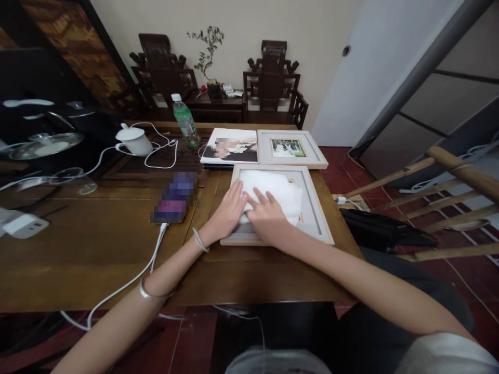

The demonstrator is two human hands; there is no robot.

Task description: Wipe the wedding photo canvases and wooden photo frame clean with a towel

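Note:
A pale wooden picture frame (314, 205) lies flat near the table's right end. A soft white sheet (268, 182), perhaps tissue or cloth, covers most of its middle; small gold edges show beside it. My right hand (268, 215) rests on the sheet with its fingers stretched and spread. Beside it, my left hand (229, 210) lies along the frame's left side, its fingers straight and their tips at the sheet's edge. What is under the palms is hidden.
Behind are a second frame (320, 158) with a small photo and a photo album (230, 145). A green bottle (186, 124), a lidded white cup (134, 140), and a phone (175, 197) with a white cable (156, 244) stand or lie left. A wooden rail (460, 174) is right.

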